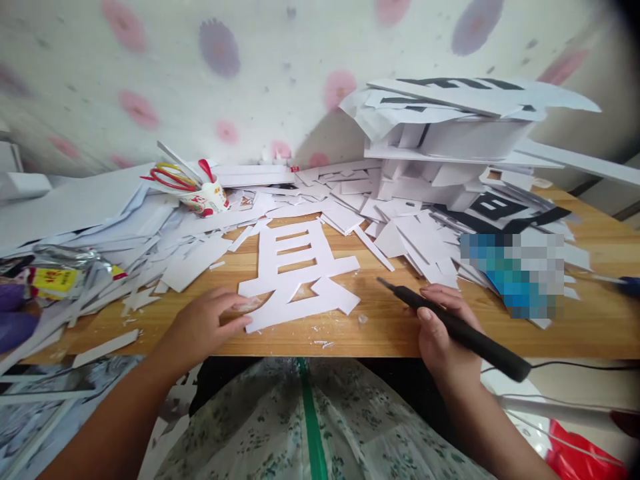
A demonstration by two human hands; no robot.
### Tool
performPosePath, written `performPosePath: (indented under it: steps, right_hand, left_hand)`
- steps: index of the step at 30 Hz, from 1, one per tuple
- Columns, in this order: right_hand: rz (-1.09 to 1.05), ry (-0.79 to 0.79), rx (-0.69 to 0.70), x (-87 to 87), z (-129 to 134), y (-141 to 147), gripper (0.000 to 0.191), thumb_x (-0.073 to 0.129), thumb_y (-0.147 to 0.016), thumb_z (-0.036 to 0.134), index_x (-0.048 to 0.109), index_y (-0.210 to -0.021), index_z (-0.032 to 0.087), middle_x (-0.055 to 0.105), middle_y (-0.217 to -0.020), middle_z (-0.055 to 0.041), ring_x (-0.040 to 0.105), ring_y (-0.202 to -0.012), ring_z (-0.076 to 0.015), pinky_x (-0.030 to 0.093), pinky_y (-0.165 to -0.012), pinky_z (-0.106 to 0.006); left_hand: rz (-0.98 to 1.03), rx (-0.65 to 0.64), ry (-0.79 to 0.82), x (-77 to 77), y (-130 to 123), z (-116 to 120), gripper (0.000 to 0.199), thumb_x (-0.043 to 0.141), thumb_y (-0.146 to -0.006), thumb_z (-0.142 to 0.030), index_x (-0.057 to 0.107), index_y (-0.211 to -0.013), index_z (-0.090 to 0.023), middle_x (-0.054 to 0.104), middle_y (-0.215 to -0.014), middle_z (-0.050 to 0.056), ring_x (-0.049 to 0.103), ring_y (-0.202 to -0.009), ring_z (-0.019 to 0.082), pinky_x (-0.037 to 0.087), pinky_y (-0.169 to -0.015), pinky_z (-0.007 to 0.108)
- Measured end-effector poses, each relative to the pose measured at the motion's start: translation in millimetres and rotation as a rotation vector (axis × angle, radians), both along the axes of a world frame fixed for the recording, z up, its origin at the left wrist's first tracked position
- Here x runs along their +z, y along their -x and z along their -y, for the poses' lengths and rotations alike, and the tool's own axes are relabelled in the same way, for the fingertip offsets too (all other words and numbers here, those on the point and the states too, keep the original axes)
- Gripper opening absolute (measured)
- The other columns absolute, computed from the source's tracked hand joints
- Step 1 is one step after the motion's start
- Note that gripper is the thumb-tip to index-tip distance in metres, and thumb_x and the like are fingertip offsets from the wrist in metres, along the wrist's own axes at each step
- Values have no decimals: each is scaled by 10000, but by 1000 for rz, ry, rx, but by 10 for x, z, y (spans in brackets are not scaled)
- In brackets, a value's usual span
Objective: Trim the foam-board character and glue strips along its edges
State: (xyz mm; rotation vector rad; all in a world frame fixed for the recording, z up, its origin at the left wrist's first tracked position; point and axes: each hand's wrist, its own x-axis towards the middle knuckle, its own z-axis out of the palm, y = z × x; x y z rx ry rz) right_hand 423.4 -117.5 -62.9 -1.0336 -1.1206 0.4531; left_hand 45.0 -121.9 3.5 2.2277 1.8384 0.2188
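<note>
A white cut-out lies flat on the wooden counter, near its front edge and before the person. It has three narrow slots in its upper part, and its lower part spreads into wider, slanted arms.

At its lower left corner is the left grip, a bare hand with bent fingers, thumb a little apart from them. It touches the cut-out, but I cannot tell whether the edge is pinched.

To the right, well apart from the cut-out, the right grip is closed around a black tool. The thin tip of this tool points to the left, above the counter, and a black cord runs off from its thick end.

Many white scraps are lying behind the cut-out and on both its sides. Behind it to the left stands a paper cup, which holds scissors with red and yellow handles. Behind it to the right rises a tall white stack. A flowered wall closes the back.
</note>
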Motion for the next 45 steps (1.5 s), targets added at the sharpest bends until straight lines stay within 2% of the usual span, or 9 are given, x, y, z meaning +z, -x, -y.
performPosePath:
  steps: [6, 11, 15, 21, 24, 28, 31, 40, 45]
  right_hand:
    - [622, 7, 118, 98, -62, -113, 39, 634, -814, 220, 659, -840, 235, 578, -1007, -60, 601, -950, -223, 493, -821, -383]
    - [1069, 91, 338, 84, -197, -264, 349, 475, -804, 91, 630, -1090, 219, 514, -1271, -124, 568, -1130, -276, 526, -865, -409]
    - [1247, 101, 252, 7, -279, -342, 463, 377, -815, 17, 630, -1149, 215, 488, -1360, -122, 538, -1181, -286, 498, -944, -474]
    - [1189, -8, 17, 200, -206, -96, 460, 441, -788, 41, 602, -1185, 206, 557, -1270, -110, 549, -1104, -281, 490, -924, -489]
    - [1170, 0, 110, 318, -136, 246, 346, 469, -824, 86, 636, -1112, 182, 623, -1160, -112, 568, -1045, -263, 504, -896, -439]
    - [1247, 254, 306, 386, -99, 677, 364, 547, -831, 193, 629, -1179, 127, 625, -1192, -144, 558, -1089, -298, 479, -953, -453]
    - [1273, 407, 333, 429, -120, 853, 452, 570, -811, 219, 598, -1251, 120, 616, -1227, -145, 539, -1121, -324, 442, -990, -471]
    - [1182, 551, 315, 472, -236, 925, 551, 615, -722, 217, 587, -1268, 154, 626, -1151, -143, 535, -1120, -314, 415, -989, -429]
    - [963, 514, 385, 487, -227, 893, 617, 650, -635, 156, 574, -1247, 189, 607, -1139, -116, 579, -1062, -276, 450, -948, -400]
  left_hand:
    - [-53, 86, 37, -65, 32, 266, 319, 591, -795, -461, 694, -987, -228, 667, -1053, 55, 602, -983, 251, 451, -854, 365]
    - [-37, 87, -24, -125, -86, 260, 260, 607, -786, -367, 680, -985, -216, 660, -1031, 56, 598, -980, 245, 440, -857, 365]
    - [-20, 63, -74, -188, -106, 271, 250, 605, -786, -324, 664, -1003, -217, 645, -1046, 51, 588, -982, 236, 423, -871, 362]
    - [3, 69, -133, -216, -139, 292, 191, 648, -742, -318, 644, -917, -241, 623, -987, 24, 577, -949, 226, 402, -828, 340]
    - [-4, 70, -161, -225, -159, 274, 134, 639, -735, -277, 626, -859, -228, 623, -934, 21, 575, -919, 220, 393, -806, 331]
    - [-14, 81, -175, -265, -162, 257, 122, 617, -721, -237, 610, -840, -213, 622, -912, 29, 568, -893, 219, 385, -806, 342]
    - [-11, 92, -170, -303, -150, 248, 135, 622, -707, -232, 605, -839, -206, 616, -899, 35, 563, -879, 222, 381, -799, 344]
    - [-31, 49, -236, -345, -147, 253, 122, 603, -685, -209, 581, -804, -197, 621, -893, 53, 554, -880, 242, 376, -808, 375]
    - [3, -29, -440, -506, -5, 275, 137, 595, -682, -200, 573, -814, -226, 638, -870, 38, 578, -846, 237, 405, -805, 385]
